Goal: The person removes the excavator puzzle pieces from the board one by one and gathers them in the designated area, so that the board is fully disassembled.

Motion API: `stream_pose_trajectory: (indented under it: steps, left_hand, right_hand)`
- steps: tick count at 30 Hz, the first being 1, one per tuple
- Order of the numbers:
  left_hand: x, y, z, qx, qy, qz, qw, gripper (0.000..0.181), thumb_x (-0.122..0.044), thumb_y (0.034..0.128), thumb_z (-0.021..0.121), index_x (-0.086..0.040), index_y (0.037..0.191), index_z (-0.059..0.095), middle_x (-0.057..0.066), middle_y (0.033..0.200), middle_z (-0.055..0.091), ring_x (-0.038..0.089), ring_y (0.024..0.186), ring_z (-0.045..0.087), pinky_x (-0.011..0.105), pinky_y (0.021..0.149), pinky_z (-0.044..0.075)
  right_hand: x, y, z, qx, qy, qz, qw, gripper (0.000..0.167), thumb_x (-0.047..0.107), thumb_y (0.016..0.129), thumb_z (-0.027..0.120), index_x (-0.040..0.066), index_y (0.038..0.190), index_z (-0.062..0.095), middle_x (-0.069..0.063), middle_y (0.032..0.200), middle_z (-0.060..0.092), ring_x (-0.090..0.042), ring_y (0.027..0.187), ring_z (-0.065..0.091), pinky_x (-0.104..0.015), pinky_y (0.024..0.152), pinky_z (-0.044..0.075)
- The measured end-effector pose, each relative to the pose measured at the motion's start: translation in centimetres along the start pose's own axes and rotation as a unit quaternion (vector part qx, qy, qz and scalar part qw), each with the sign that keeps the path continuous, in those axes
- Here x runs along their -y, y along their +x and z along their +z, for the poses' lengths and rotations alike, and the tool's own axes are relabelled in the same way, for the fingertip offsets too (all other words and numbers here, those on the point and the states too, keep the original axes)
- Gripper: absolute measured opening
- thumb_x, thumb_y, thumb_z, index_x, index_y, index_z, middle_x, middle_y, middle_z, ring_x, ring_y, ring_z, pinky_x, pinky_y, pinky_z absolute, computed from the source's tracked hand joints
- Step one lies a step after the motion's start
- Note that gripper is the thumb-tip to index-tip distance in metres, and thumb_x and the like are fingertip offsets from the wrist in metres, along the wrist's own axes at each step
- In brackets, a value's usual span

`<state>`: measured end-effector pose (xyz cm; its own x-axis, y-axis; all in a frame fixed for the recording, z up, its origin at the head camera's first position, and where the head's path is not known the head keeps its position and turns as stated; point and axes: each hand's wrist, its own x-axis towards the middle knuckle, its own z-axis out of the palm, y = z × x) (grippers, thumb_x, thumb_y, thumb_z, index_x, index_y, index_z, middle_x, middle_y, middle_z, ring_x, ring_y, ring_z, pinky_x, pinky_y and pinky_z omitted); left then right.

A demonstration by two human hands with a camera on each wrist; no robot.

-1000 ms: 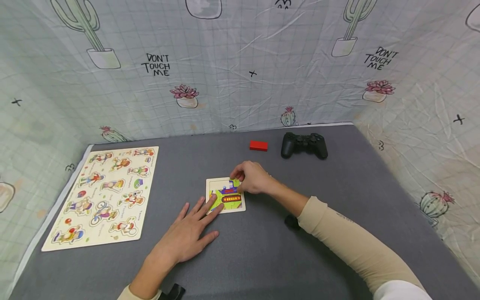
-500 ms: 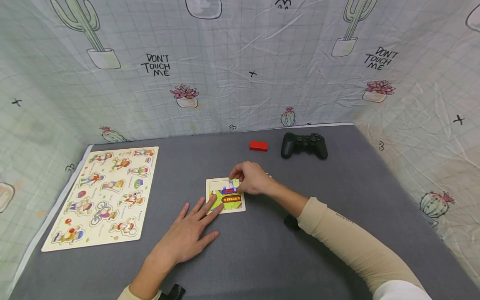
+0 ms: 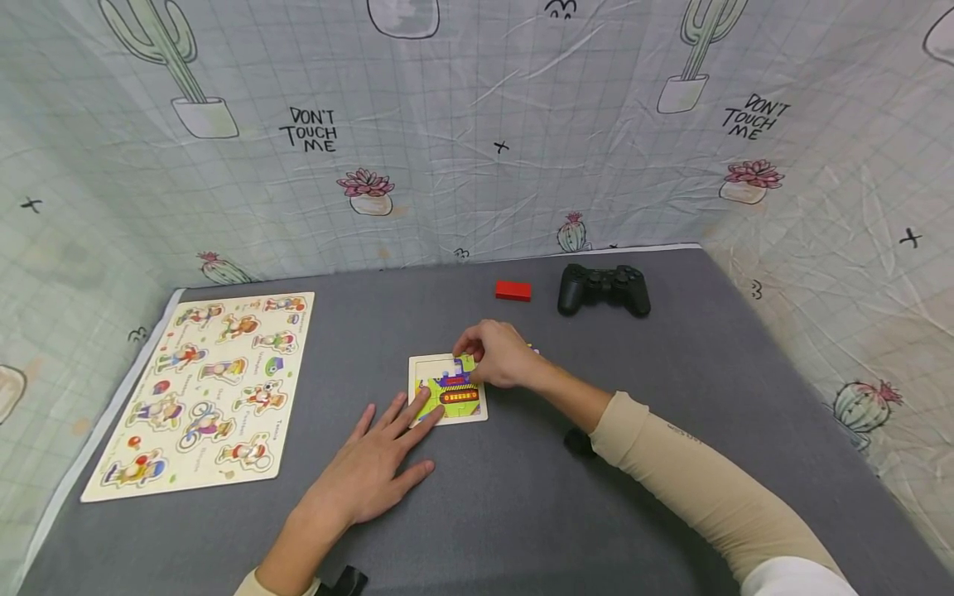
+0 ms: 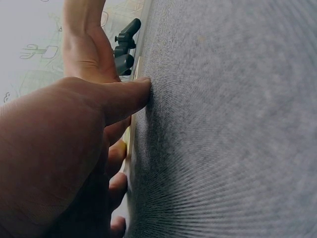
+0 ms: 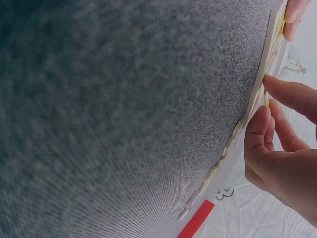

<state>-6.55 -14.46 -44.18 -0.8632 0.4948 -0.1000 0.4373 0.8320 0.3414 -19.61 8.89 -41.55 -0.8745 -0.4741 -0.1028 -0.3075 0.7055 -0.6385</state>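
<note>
A right hand (image 3: 503,354) pinches a puzzle piece (image 3: 467,362) at a small tray (image 3: 431,365)

The shallow tray lies flat on the grey bench (image 3: 484,513), between the two hands. Fitted pieces (image 3: 460,396) fill its near part, forming a purple vehicle with an orange track on green; pale bare base shows at the far left. A larger board (image 3: 201,391) at the left bears cartoon figures.

The pictured track runs left to right, while the near-square tray sits almost straight on to the person. The board's long axis runs away from the person, its far end leaning right.

The puzzle piece is at the tray's far right corner; whether it is seated cannot be told. The right grip is nearly closed, thumb and fingertips on the piece, with the forearm coming in from the lower right. The left hand (image 3: 376,473) lies palm down, fingers straight and spread, its fingertips resting on the tray's near left corner and holding nothing.

Beyond the tray, thin loose pieces (image 5: 213,171) lie on the bench, near a red block (image 3: 513,291).
</note>
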Motion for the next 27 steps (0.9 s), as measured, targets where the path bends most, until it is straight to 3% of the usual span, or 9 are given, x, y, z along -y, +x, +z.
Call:
stream_pose_trajectory:
  steps: [27]
  left_hand:
    - [0.02,-0.02,0.1,0.002,-0.004,0.002,1.0,0.07,-0.046,0.1012,0.065,-0.027,0.163,0.038,-0.002,0.174,0.022,0.033,0.16,0.023,0.067,0.125,0.017]
  right_hand:
    - [0.27,-0.02,0.17,-0.005,-0.013,-0.001,0.9999,0.034,0.005,0.075,0.09,0.009,0.106,0.079,-0.004,0.095,0.071,-0.013,0.082,0.058,-0.025,0.073,0.049]
